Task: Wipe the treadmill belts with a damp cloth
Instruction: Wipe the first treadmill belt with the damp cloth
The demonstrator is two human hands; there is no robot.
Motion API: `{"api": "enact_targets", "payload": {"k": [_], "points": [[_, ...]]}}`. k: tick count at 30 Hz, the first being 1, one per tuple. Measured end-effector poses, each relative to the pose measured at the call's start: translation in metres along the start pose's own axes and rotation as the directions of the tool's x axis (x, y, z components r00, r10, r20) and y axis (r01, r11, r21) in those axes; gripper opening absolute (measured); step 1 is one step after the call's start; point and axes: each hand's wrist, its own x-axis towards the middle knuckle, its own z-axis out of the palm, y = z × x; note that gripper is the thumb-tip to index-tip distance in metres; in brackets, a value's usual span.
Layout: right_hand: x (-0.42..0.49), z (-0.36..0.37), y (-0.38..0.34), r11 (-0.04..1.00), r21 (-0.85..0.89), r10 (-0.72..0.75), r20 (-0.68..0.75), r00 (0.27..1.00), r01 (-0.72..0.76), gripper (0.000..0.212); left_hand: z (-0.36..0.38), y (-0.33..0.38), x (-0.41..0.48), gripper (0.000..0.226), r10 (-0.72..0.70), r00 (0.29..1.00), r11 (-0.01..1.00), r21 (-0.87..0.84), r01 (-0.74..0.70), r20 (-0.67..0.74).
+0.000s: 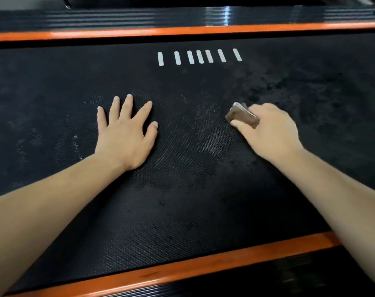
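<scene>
Nearest the person, a ribbed black side rail [278, 281] and an orange trim strip [203, 265] run across the bottom of the view. Both forearms reach over them onto the treadmill belt [182, 211].

Farther in, the left hand [126, 133] lies flat on the belt, fingers straight and spread, holding nothing; it looks like a brace. The right hand [272, 131] grips the cloth [242, 116], a small brownish folded wad with a pale edge. The thumb is under its near side, the fingers are curled over the top, and the cloth is pressed to the belt.

This appears to be mid-wipe. Darker, wet-looking patches lie to the right and beyond the cloth, while pale dusty streaks [203, 116] remain between the two hands, and the left part looks dull. The next stroke probably calls for dragging the cloth leftward over those streaks with steady downward pressure. The braced left hand sits in that path and would have to lift or shift.

Beyond the hands is a row of short white marks [199, 56] printed on the belt, then the far orange strip [182, 32] and the far glossy ribbed rail [139, 18]. Nothing loose lies on the belt.
</scene>
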Motion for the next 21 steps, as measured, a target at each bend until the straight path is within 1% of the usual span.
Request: {"api": "enact_targets", "payload": {"k": [1,2,3,4,5,6,7,8,9,10,11,12,13,14,15,17,18,19,20,21], "points": [[-0.004,0.002,0.001,1.000,-0.005,0.009,-0.016,1.000,-0.009,0.040,0.000,0.000,0.000,0.061,0.000,1.000,1.000,-0.004,0.000,-0.003],[-0.016,0.003,-0.006,0.998,0.007,-0.057,-0.033,0.998,0.058,0.039,-0.001,0.000,0.000,0.061,0.001,1.000,1.000,-0.010,-0.001,-0.005],[-0.032,0.003,-0.016,0.986,0.053,-0.159,-0.026,0.987,0.160,0.038,-0.001,0.000,0.000,0.061,0.001,1.000,1.000,-0.017,-0.001,-0.005],[-0.049,0.002,-0.025,0.961,0.118,-0.255,0.012,0.967,0.252,0.037,-0.002,0.000,0.000,0.061,-0.001,1.000,1.000,-0.026,0.001,-0.002],[-0.062,0.000,-0.028,0.929,0.166,-0.344,0.058,0.937,0.331,0.036,-0.003,0.000,0.000,0.063,-0.002,1.000,0.999,-0.034,0.002,0.002],[-0.063,-0.003,-0.024,0.909,0.172,-0.398,0.090,0.913,0.379,0.035,-0.004,0.000,-0.001,0.065,-0.002,1.000,0.999,-0.040,0.003,0.007],[-0.055,-0.006,-0.016,0.910,0.139,-0.405,0.088,0.910,0.392,0.034,-0.006,0.000,-0.001,0.068,-0.002,1.000,0.999,-0.047,0.003,0.017],[-0.040,-0.006,-0.004,0.929,0.083,-0.364,0.043,0.930,0.360,0.035,-0.007,0.001,-0.001,0.070,-0.003,0.999,0.999,-0.053,0.005,0.032],[-0.023,-0.007,0.009,0.964,0.024,-0.266,0.013,0.964,0.266,0.036,-0.009,0.001,-0.001,0.069,-0.009,0.999,0.998,-0.059,0.012,0.048],[-0.008,-0.009,0.022,0.990,-0.020,-0.142,-0.001,0.990,0.142,0.038,-0.011,0.002,-0.002,0.067,-0.018,0.998,0.998,-0.065,0.022,0.057],[-0.001,-0.011,0.029,0.998,-0.046,-0.038,-0.007,0.999,0.037,0.040,-0.013,0.003,-0.002,0.064,-0.028,0.998,0.997,-0.073,0.033,0.060],[-0.001,-0.009,0.030,0.999,-0.047,-0.002,-0.019,1.000,0.001,0.041,-0.014,0.006,-0.005,0.061,-0.032,0.998,0.996,-0.085,0.037,0.058],[-0.010,-0.009,0.024,0.999,-0.030,-0.035,-0.036,0.999,0.034,0.041,-0.015,0.012,-0.008,0.059,-0.019,0.999,0.995,-0.098,0.024,0.046],[-0.023,-0.008,0.013,0.991,0.013,-0.131,-0.041,0.990,0.132,0.039,-0.016,0.020,-0.011,0.060,0.008,1.000,0.994,-0.109,-0.005,0.030],[-0.040,-0.009,0.002,0.970,0.079,-0.231,-0.017,0.973,0.232,0.036,-0.016,0.029,-0.015,0.063,0.042,0.999,0.992,-0.119,-0.040,0.017],[-0.066,-0.012,-0.009,0.913,0.190,-0.384,0.104,0.917,0.361,0.036,-0.015,0.051,-0.022,0.067,0.101,0.995,0.987,-0.131,-0.099,0.013],[-0.065,-0.013,-0.005,0.899,0.202,-0.418,0.134,0.898,0.388,0.036,-0.013,0.062,-0.024,0.065,0.115,0.993,0.985,-0.133,-0.111,0.023],[-0.055,-0.012,0.002,0.901,0.172,-0.419,0.116,0.900,0.398,0.037,-0.011,0.071,-0.027,0.062,0.119,0.992,0.984,-0.135,-0.113,0.038],[-0.039,-0.009,0.012,0.919,0.118,-0.385,0.061,0.921,0.376,0.039,-0.008,0.078,-0.029,0.060,0.117,0.991,0.985,-0.131,-0.109,0.058],[-0.021,-0.009,0.024,0.954,0.066,-0.293,0.027,0.956,0.291,0.041,-0.005,0.083,-0.031,0.059,0.112,0.991,0.988,-0.114,-0.103,0.079]]}}
